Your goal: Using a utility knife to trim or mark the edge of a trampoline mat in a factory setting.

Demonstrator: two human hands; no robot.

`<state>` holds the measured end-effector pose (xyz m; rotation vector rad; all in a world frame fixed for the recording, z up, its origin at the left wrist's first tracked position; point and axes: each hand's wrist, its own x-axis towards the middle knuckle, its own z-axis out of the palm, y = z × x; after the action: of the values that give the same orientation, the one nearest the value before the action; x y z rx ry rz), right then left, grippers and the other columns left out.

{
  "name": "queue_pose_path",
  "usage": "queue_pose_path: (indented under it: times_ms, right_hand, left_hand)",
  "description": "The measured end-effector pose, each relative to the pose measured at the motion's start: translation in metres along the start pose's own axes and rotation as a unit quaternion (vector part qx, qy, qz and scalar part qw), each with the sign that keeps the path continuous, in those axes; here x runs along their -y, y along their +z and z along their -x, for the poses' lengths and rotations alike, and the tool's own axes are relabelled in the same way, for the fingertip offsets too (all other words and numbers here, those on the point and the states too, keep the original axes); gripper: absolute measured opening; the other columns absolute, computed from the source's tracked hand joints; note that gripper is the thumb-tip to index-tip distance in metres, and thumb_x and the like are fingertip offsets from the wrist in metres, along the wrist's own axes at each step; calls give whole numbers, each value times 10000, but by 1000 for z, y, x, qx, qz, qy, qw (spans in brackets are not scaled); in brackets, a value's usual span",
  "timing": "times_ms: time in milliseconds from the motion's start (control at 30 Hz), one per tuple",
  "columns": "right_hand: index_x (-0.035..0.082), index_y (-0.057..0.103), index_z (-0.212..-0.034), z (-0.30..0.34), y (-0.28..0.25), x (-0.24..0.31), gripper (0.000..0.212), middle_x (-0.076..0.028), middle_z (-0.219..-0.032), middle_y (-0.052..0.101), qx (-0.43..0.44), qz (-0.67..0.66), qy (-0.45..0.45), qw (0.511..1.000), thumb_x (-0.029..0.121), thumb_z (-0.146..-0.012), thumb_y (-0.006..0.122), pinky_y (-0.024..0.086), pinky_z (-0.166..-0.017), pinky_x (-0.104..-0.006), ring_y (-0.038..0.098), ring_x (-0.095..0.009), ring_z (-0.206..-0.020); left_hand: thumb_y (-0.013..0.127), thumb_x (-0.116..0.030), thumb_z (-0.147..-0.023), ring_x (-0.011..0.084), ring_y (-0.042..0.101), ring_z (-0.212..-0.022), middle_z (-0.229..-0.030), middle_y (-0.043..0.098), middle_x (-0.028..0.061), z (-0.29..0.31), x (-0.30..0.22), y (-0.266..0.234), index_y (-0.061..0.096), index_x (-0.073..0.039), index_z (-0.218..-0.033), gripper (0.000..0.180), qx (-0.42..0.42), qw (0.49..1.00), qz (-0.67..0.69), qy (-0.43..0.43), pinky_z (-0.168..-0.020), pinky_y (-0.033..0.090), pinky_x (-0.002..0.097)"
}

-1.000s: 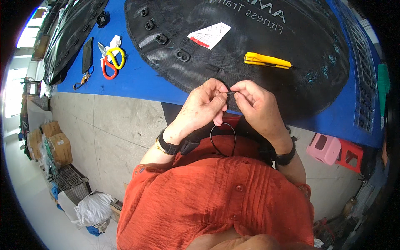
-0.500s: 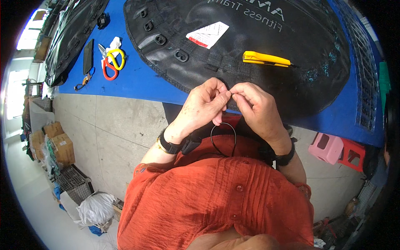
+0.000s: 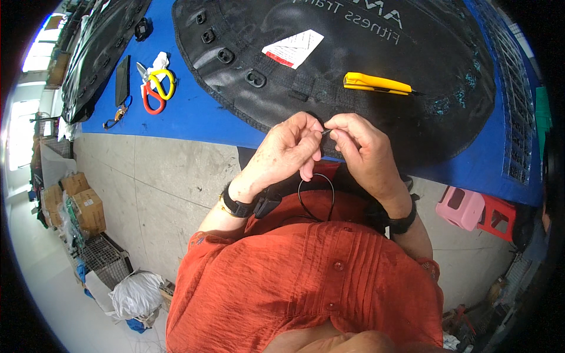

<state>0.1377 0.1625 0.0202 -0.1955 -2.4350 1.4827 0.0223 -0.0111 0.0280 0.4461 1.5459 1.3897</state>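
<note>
Two hands of mine are meeting above the near rim of a black mat, and between their fingertips I am holding a thin dark piece. My left hand is pinching it from the nine o'clock side, thumb against fingers; my right hand is pinching from three o'clock, in the same narrow grip. Only a short stretch is showing in the gap, and its long axis is running nearly across me, its right end tipping slightly toward two o'clock. Neither hand is clearly nearer: the piece is sitting between both sets of fingertips, which are almost touching.

At six o'clock from that pinch, a dark cord loop is hanging in front of my red shirt, its top lying just by my left hand's lower fingers, so the left is the nearer one there. I cannot tell whether those fingers are gripping it, or whether it is joining the piece above.

On the mat, a yellow-handled tool is lying between one and two o'clock, and a white label toward eleven. Scissors are resting between nine and ten on the blue tabletop.
</note>
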Motion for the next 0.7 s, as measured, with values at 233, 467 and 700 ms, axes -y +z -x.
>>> queue_pose_path:
  times_ms: [233, 467, 700]
  right_hand:
    - [29, 676, -1214, 0, 6, -4, 221, -163, -1064, 722, -18, -40, 28, 999, 24, -994, 655, 582, -821, -395, 733, -324, -952]
    - [44, 670, -1301, -1, 4, 2, 352, -162, -1071, 702, 5, -3, 23, 1000, 37, -951, 707, 591, -823, -387, 723, -308, -933]
    - [51, 658, -1345, -2, 6, 11, 423, -165, -1181, 677, -2, 52, -11, 999, 45, -928, 732, 593, -805, -362, 711, -273, -888]
  left_hand:
    - [514, -198, -1139, 110, 665, -582, -840, 690, 48, -1, -4, -1, 536, -24, -1206, 188, 20, 1000, -6, -19, -541, 541, 238]
    - [527, -224, -1143, 104, 636, -552, -808, 668, 35, -2, -2, 1, 547, -6, -1182, 222, 6, 1000, -8, -16, -520, 522, 230]
    - [535, -220, -1142, 77, 561, -487, -764, 646, 23, -1, -4, 0, 552, 2, -1190, 228, -8, 1000, -2, -18, -445, 452, 211]
